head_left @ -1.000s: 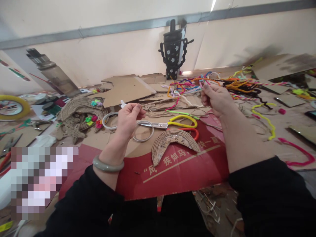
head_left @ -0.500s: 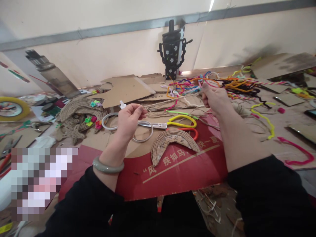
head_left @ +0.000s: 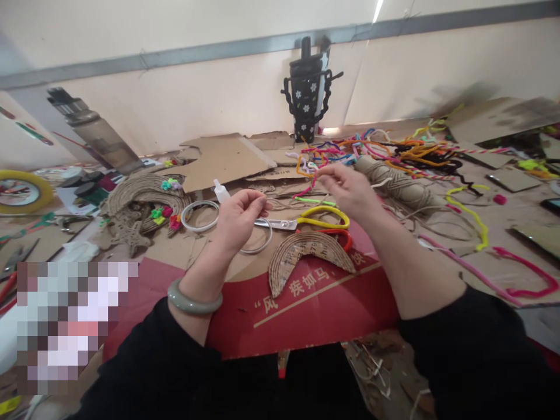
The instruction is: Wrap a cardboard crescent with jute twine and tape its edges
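By the wall (head_left: 188, 111): tumbler (head_left: 303, 87) standing — contents hidden
Left hand (head_left: 240, 217): pinching — anything held unclear
Right hand (head_left: 352, 189): pinching likewise

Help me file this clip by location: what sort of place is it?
Likely a craft workspace, though whether at home or in a workshop isn't clear. In view are a roll of twine, a heap of colourful fuzzy stems and scissors with yellow and red handles.

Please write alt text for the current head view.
A person's left hand and right hand hover apart over a cluttered table; whether they hold anything is unclear. Scissors lie between them; nearer, a crescent-shaped piece rests on red cardboard. A twine roll lies farther right.
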Tool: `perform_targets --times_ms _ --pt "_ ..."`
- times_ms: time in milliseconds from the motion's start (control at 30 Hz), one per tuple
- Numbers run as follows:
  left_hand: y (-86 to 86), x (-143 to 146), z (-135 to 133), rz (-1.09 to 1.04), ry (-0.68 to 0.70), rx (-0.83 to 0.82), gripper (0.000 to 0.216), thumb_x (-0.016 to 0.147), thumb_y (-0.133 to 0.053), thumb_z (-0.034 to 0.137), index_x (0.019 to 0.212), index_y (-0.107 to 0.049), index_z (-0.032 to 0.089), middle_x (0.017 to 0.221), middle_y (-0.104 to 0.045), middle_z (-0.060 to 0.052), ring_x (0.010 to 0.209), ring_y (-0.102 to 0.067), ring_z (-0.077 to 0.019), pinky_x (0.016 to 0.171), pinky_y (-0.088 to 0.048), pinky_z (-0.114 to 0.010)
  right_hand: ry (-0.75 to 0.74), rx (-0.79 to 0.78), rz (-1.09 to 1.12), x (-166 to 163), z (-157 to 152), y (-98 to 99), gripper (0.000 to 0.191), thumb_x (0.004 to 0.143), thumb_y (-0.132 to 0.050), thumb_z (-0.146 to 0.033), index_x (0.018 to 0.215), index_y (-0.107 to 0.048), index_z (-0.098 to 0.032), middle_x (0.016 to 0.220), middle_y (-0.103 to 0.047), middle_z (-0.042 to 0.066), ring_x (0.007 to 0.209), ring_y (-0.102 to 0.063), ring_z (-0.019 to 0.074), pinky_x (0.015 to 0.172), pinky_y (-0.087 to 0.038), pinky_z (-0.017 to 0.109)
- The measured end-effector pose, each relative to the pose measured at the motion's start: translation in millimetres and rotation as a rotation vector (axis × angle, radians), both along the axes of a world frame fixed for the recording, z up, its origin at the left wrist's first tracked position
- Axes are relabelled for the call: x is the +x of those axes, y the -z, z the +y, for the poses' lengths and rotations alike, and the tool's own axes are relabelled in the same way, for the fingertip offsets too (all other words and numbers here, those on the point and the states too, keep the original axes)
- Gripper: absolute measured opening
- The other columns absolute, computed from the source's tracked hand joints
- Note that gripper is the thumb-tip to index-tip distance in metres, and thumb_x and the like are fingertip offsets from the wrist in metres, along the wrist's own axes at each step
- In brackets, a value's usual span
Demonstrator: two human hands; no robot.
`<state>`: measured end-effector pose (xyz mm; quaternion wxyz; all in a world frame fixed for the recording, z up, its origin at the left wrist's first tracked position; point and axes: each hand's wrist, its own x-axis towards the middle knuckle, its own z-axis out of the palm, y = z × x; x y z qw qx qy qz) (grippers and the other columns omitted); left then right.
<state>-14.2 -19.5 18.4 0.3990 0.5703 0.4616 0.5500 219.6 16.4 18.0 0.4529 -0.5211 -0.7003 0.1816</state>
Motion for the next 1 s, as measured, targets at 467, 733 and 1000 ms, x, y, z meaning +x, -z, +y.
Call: perform_targets --times_ms 467,733,1000 --pt "-2.6 3 -1 -0.223 -0.059 -0.085 0.043 0.063 -0.08 0.053 0.078 -0.065 0.016 0.065 -0.07 -0.002 0.051 -0.062 -0.0095 0.05 -0.05 -0.02 -0.352 -0.121 0.022 -36 -17 6.6 0.024 0.085 -0.052 -0.037 0.082 -0.065 -0.017 0.066 -0.066 0.002 0.06 -0.055 0.0131 0.061 -0.042 0.027" --pt "-0.1 16 -11 -0.158 0.08 -0.158 0.038 0.059 -0.083 0.044 0.078 -0.068 0.016 0.062 -0.066 0.0 0.054 -0.058 -0.0088 0.053 -0.049 -0.021 -0.33 -0.049 -0.041 -45 -31 4.3 0.019 0.085 -0.055 -0.034 0.079 -0.066 -0.019 0.06 -0.059 -0.002 0.054 -0.047 0.0106 0.055 -0.035 0.024" --pt "3.9 13 -12 -0.002 0.13 -0.059 0.014 0.07 -0.074 0.031 0.072 -0.07 0.017 0.062 -0.066 0.0 0.056 -0.057 -0.0095 0.057 -0.048 -0.023 -0.325 -0.002 -0.302 -48 -35 3.4 0.023 0.088 -0.051 -0.03 0.088 -0.071 -0.019 0.074 -0.069 0.004 0.067 -0.058 0.0151 0.064 -0.038 0.026"
